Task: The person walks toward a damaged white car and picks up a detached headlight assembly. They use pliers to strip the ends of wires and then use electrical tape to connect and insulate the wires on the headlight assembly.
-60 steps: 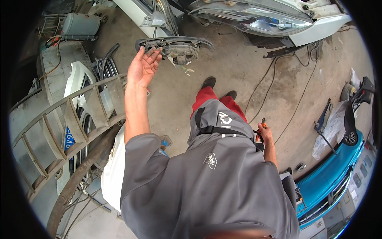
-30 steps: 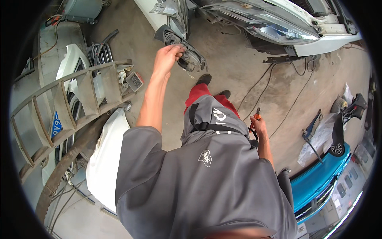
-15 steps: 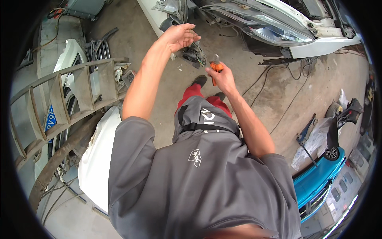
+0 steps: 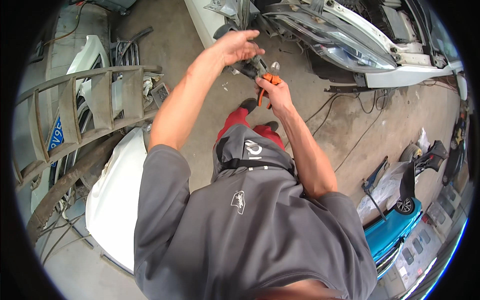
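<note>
One pair of pliers sits clenched in the right hand, left of the headlight. Farther left, the left hand partly covers a dark car part, its hold unclear

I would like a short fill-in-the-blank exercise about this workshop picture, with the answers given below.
1. The person's ____ hand grips the orange-handled tool.
2. The trousers are ____.
3. The curved, ladder-like piece lies on the person's ____ side.
4. The emblem on the grey shirt is ____.

Missing words: right; red; left; white.
</note>
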